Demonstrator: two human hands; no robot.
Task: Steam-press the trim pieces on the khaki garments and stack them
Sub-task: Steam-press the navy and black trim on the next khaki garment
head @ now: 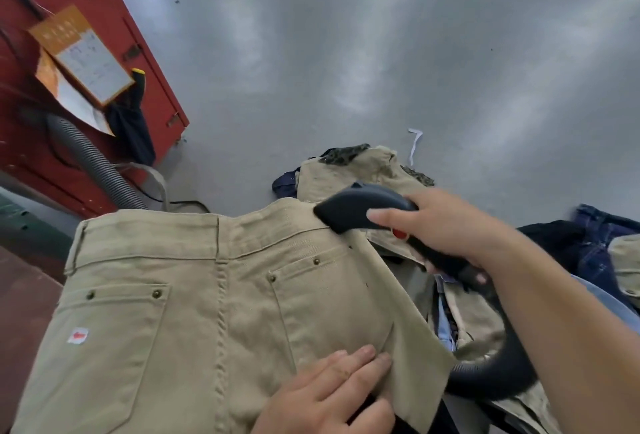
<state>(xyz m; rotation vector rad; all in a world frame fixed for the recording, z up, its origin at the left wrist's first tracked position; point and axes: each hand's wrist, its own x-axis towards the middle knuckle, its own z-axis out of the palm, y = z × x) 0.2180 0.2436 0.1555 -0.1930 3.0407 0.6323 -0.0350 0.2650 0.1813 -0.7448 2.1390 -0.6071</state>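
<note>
Far to the left of my hands stands a red cabinet (52,94) with a clipped sheet (93,66), its writing too blurred to read. Nearer, the khaki trousers (180,312) lie seat-up, a small white tag with a red mark (78,335) on the left pocket. My left hand (332,395) presses flat, fingers straight, near the right edge. My right hand (446,225) grips the black steam iron (363,208) at the waistband's right end. Beyond, bare grey floor (381,52) lies open; khaki garments (367,170) pile behind.
</note>
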